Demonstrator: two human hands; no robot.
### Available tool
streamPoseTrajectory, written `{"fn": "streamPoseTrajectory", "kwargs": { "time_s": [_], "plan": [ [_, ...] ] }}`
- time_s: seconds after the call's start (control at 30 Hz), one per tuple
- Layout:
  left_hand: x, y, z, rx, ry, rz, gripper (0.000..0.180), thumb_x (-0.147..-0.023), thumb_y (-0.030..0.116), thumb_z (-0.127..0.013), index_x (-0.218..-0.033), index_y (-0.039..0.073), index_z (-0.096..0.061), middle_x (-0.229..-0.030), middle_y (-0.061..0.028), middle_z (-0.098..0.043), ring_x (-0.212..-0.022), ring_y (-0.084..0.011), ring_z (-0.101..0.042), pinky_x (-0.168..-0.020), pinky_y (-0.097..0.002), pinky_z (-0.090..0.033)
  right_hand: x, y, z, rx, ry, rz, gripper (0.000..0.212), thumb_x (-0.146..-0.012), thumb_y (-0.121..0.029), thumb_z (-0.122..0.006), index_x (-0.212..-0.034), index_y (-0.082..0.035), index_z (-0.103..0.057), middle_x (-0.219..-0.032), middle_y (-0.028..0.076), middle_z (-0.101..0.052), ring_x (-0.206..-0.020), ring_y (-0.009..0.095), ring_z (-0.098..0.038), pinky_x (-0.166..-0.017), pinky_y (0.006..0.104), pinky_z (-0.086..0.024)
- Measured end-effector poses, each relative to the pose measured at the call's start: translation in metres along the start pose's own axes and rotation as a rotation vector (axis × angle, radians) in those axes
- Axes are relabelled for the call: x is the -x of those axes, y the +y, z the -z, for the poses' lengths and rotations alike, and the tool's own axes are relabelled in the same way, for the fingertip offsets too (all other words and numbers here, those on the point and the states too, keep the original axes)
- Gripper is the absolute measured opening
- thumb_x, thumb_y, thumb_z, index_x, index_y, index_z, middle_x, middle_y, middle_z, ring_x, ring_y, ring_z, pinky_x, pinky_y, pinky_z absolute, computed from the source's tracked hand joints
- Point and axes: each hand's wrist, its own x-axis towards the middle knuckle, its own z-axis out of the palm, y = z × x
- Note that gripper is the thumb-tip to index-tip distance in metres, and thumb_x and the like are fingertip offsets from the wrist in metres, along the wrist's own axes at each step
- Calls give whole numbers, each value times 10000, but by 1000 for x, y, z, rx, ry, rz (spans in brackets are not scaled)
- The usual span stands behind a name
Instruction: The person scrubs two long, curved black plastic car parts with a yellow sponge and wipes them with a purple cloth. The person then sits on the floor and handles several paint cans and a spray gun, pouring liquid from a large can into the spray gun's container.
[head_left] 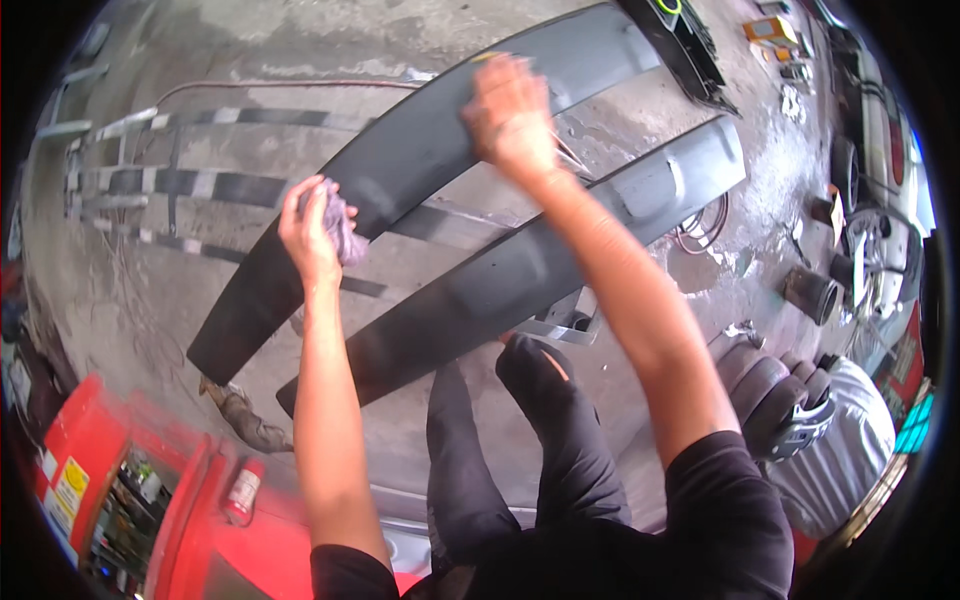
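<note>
A long dark grey car body panel (400, 170) lies across metal stands above a wet concrete floor. My left hand (312, 232) grips a crumpled purple-grey rag (343, 228) against the panel's lower edge. My right hand (512, 118) presses flat on the panel's upper part, and a small yellowish piece, perhaps sandpaper, peeks out from under the fingers. A second similar grey panel (560, 260) lies nearer to me, parallel to the first. My legs in black trousers show below.
A striped metal rack (150, 180) lies on the floor at left. A red tool cabinet (120, 480) with a small red can (243, 492) stands at lower left. Hoses (700, 225), a dark bumper part (685, 45), a white car (885, 150) and stacked grey parts (780, 390) are at right.
</note>
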Motion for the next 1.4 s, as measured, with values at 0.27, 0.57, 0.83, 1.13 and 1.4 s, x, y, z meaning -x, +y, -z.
{"fn": "streamPoseTrajectory", "kwargs": {
  "time_s": [0.27, 0.57, 0.83, 1.13, 1.4],
  "plan": [
    [71, 30, 68, 122, 115, 57, 209, -1002, 154, -657, -1170, 31, -648, -1008, -140, -716, -654, -208, -687, -534, -322, -549, 26, -27, 19, 105, -255, 300, 594, -1061, -349, -496, -1557, -33, -415, -1661, 180, -352, -1548, 355, -316, -1248, 599, -219],
    [169, -30, 253, 447, 620, 485, 309, -1055, 320, -536, -1179, 40, -581, -1031, -126, -696, -787, -316, -688, -658, -439, -564, 79, -241, -22, -39, -487, 682, 698, -1075, -414, -451, -1636, -45, -261, -1720, 174, -213, -1593, 347, -197, -1279, 563, -165],
    [148, -50, 348, 684, 671, 527, 360, -1048, 213, -469, -1224, -85, -568, -1260, -205, -659, -1059, -364, -710, -761, -418, -588, 47, -149, -5, 186, -326, 250, 667, -1059, -330, -533, -1593, 12, -327, -1697, 224, -238, -1571, 408, -231, -1245, 594, -213],
    [148, -85, 402, 901, 505, 345, 320, -1047, 240, -529, -1177, -29, -642, -1215, -188, -696, -1025, -323, -717, -689, -374, -594, 80, -266, -16, 21, -534, 769, 709, -1028, -348, -589, -1583, 11, -333, -1695, 191, -269, -1584, 336, -233, -1266, 549, -214],
    [142, -96, 434, 995, 374, 340, 323, -1048, 253, -572, -1177, -29, -660, -1086, -168, -729, -996, -314, -738, -696, -367, -628, 106, -331, -40, -57, -502, 722, 741, -1024, -325, -598, -1596, 31, -290, -1705, 226, -209, -1586, 370, -207, -1285, 534, -177]
  ]
}}
